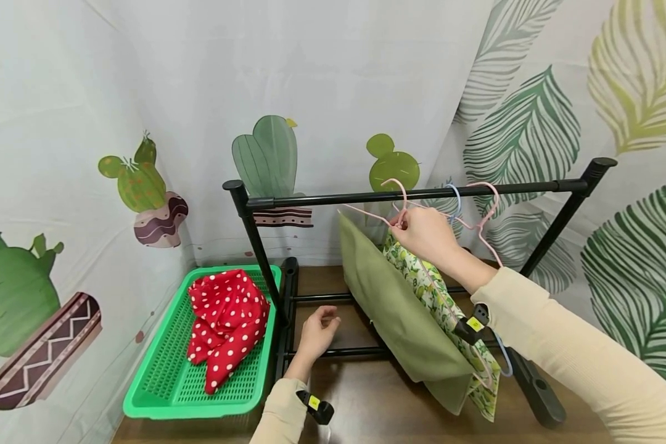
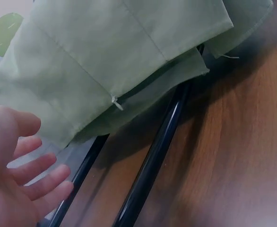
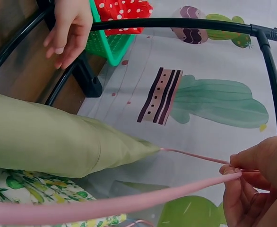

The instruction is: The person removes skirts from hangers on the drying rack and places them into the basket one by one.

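Hanger (image 3: 129, 201) in R hand (image 1: 430, 231); lbls (image 1: 474, 324) illeg.

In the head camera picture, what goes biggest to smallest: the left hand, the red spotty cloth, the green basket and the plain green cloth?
1. Green basket
2. Plain green cloth
3. Red spotty cloth
4. Left hand
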A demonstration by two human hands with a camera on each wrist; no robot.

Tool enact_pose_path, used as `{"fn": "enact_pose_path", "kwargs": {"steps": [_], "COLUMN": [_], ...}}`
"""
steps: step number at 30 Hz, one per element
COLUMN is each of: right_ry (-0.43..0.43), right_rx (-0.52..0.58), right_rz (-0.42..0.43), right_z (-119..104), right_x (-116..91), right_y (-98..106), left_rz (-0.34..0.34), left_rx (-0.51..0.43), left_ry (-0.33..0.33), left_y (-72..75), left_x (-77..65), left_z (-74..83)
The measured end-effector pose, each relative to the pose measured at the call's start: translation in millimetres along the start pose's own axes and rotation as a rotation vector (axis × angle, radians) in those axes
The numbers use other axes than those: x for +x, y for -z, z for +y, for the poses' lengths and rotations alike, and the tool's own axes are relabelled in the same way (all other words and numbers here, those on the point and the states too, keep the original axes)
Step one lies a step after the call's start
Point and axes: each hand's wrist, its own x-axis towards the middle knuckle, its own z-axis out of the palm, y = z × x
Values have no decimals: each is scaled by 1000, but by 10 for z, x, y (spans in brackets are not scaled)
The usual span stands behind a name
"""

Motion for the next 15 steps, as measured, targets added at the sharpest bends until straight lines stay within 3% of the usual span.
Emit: {"fn": "enact_pose_path", "kwargs": {"steps": [9,15], "right_ry": [5,29], "right_rx": [34,44], "right_rz": [-14,-4], "right_z": [-92,-143], "right_x": [29,30], "right_y": [28,40], "left_rz": [2,-4], "left_rx": [-69,-163], "left_ry": [125,190], "left_y": [-91,-168], "left_x": [5,18], "left_z": [2,0]}}
